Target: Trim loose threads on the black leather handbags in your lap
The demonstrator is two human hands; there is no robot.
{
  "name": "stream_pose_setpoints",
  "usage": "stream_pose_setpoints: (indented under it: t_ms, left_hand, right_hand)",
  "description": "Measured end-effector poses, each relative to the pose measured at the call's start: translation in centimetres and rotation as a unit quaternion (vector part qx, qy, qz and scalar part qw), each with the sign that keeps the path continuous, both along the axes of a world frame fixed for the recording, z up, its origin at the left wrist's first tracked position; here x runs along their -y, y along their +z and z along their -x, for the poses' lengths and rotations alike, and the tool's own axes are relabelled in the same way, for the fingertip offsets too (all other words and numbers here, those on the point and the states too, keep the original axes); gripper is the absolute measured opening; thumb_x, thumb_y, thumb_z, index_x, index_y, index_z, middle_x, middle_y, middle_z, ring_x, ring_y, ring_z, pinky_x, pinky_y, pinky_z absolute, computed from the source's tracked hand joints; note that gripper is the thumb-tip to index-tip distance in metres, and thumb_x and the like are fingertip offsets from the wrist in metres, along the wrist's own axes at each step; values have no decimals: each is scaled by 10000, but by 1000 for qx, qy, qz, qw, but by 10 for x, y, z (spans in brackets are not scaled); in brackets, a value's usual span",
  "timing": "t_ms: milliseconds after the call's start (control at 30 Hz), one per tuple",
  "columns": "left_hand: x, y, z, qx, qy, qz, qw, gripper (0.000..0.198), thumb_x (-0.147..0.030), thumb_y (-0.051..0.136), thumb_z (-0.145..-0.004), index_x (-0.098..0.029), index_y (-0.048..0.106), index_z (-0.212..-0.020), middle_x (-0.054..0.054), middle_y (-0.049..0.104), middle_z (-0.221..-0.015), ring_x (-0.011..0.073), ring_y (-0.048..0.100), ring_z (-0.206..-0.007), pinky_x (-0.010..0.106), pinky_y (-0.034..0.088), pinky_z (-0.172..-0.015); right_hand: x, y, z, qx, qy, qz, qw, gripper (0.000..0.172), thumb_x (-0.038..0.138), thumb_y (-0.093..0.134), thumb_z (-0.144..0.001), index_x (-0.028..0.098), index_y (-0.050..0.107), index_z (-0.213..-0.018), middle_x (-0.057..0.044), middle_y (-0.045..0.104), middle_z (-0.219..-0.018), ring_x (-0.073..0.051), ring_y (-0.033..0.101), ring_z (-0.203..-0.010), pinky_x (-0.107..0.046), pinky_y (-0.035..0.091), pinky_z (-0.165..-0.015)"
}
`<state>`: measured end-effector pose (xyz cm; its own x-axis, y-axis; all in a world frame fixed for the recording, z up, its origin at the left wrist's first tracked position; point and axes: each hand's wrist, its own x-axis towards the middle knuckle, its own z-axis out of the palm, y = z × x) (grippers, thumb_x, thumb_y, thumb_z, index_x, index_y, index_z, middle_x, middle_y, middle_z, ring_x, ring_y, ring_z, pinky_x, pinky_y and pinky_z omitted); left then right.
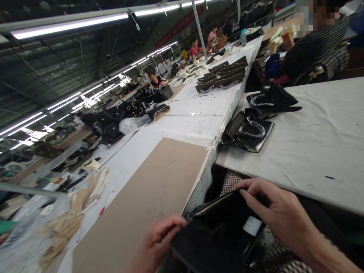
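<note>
A black bag [210, 242] lies over my lap with its mouth spread, and a small white label [252, 226] shows on its dark inside. Thumb and fingers of my right hand [273, 208] pinch the top edge at the bag's far corner. My left hand [162, 239], a little blurred, closes on the bag's left edge. Much of the bag's lower part is too dark to make out. Checked cloth [231, 182] shows behind and below it.
Two black bags with wrapped handles [253, 132] lie on the white side table [321, 151]. A brown board [153, 182] covers the near long table. Dark cut panels [222, 76], fabric strips [71, 212] and a red pen [102, 210] lie further off. A co-worker [309, 49] sits at upper right.
</note>
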<state>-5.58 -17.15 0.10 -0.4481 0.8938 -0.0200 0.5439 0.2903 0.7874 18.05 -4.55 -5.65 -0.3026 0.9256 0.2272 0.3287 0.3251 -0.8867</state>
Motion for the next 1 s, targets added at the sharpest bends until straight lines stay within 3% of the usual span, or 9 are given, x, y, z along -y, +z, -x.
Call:
stream_pose_setpoints:
  t_ms: [33,67,133,233,300,467,600,833,1000]
  left_hand:
    - [-9,8,9,83,-60,53,993,358,-461,586,-843,-133,713,-779,27,676,-671,137,595,-593,200,433,-547]
    - [-19,16,15,112,-73,59,989,287,-418,622,-835,-152,717,-881,36,694,-722,146,604,-634,208,449,-573]
    - [-41,29,21,110,-148,76,980,223,-325,687,-801,-174,722,-962,55,713,-847,164,621,-746,223,471,-659]
    - [-66,41,16,75,-255,124,956,162,-242,749,-730,-194,748,-885,25,693,-867,153,600,-759,201,451,-654]
    - [-74,44,10,54,-286,156,944,157,-233,784,-684,-200,750,-833,-4,667,-825,132,574,-710,177,423,-599]
    - [-70,40,6,-43,-302,144,941,104,-276,780,-689,-199,746,-750,-21,615,-687,122,558,-622,173,402,-542]
    - [-63,26,4,-164,-313,51,934,111,-191,668,-765,-194,720,-667,-19,563,-585,95,515,-518,170,354,-476]
    - [-56,2,-9,-380,-294,-143,865,235,-150,558,-806,-179,592,-575,-26,513,-509,64,456,-402,176,310,-406]
    - [-49,-6,-6,-465,-277,-138,829,227,-200,549,-872,-206,633,-661,-13,593,-580,75,540,-436,174,369,-428]
  right_hand:
    - [0,0,1,1,-3,1,1000,221,342,549,-875,239,506,-685,10,712,-970,-154,666,-789,-258,500,-703]
    - [0,-1,2,3,-5,-1,1000,223,347,549,-873,239,505,-683,8,712,-966,-157,666,-785,-261,501,-704]
    - [1,0,5,7,-6,-8,1000,228,355,545,-873,240,504,-680,2,713,-963,-166,669,-793,-267,505,-710]
    - [1,1,9,13,-11,-9,1000,232,360,541,-875,241,503,-680,-2,716,-972,-171,673,-800,-270,509,-701]
    - [0,1,12,14,-17,-9,1000,232,358,537,-872,241,499,-675,-3,720,-968,-171,675,-787,-271,511,-688]
    - [-1,2,16,15,-25,-6,1000,238,360,515,-871,241,490,-667,-16,725,-949,-183,678,-766,-280,515,-667]
    - [-3,0,15,10,-14,18,1000,241,367,518,-876,241,492,-673,-11,721,-974,-185,677,-808,-293,511,-712]
    - [-4,-2,12,-7,-22,19,1000,237,367,534,-874,236,518,-677,-27,731,-961,-190,682,-791,-291,522,-713]
    - [-5,-3,10,-20,-20,17,999,231,348,535,-881,235,534,-679,-19,737,-958,-186,688,-802,-284,532,-718]
